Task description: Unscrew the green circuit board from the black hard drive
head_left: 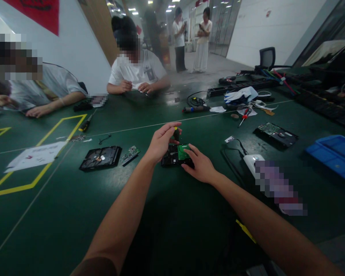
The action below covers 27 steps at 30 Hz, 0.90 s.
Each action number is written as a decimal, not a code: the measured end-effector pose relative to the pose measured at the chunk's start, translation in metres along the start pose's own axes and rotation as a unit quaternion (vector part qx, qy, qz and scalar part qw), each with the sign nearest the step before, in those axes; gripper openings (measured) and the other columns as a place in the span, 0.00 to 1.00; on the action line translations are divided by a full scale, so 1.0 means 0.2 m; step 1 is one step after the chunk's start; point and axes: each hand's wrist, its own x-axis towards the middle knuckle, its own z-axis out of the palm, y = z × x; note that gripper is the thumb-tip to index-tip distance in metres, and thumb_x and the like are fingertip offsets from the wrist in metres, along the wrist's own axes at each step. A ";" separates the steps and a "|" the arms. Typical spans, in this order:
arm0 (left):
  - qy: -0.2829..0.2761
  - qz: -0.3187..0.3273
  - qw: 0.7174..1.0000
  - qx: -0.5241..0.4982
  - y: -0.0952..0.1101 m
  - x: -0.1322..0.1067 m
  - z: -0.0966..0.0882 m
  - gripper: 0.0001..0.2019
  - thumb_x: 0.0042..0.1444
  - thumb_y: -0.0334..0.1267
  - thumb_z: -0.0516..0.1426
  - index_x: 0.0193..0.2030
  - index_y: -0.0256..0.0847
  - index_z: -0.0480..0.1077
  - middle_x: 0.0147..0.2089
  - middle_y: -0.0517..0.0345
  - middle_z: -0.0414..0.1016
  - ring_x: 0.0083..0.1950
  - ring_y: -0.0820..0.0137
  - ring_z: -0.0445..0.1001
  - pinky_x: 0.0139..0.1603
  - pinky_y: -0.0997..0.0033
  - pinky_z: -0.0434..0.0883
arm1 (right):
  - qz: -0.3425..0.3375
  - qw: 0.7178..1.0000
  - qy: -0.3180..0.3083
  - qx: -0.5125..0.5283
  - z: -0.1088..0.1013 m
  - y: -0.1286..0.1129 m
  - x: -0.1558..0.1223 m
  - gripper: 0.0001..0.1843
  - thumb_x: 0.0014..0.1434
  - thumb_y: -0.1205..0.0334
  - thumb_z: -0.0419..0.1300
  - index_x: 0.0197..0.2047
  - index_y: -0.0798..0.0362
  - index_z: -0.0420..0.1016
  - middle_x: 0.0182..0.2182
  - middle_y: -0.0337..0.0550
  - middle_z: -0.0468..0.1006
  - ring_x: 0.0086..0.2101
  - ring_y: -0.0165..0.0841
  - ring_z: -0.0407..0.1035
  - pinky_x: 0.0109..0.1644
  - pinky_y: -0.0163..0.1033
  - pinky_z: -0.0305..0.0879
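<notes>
In front of me on the green table lies a black hard drive [169,158] with a green circuit board [184,151] on its upper face. My left hand [161,140] is closed around a screwdriver [176,134] with a black and yellow handle, held upright over the drive; its tip is hidden. My right hand [201,164] grips the drive's right end, thumb at the near edge and fingers over the board. Left of the drive are a loose circuit board [130,155] and another hard drive [100,158].
At right lie a third hard drive [276,135], a white power bank-like device [254,159] with a cable, and a blue tray [333,153]. A red screwdriver [245,115] and a pen-shaped electric tool [197,109] are farther back. Two people sit across the table.
</notes>
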 end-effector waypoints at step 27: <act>0.027 0.050 0.997 0.044 0.01 -0.01 0.03 0.16 0.58 0.44 0.67 0.50 0.43 0.74 0.39 0.58 0.76 0.35 0.73 0.74 0.34 0.72 0.78 | 0.000 1.000 -0.003 0.000 0.00 0.00 0.00 0.35 0.67 0.46 0.59 0.73 0.48 0.59 0.75 0.54 0.53 0.66 0.54 0.62 0.63 0.61 0.68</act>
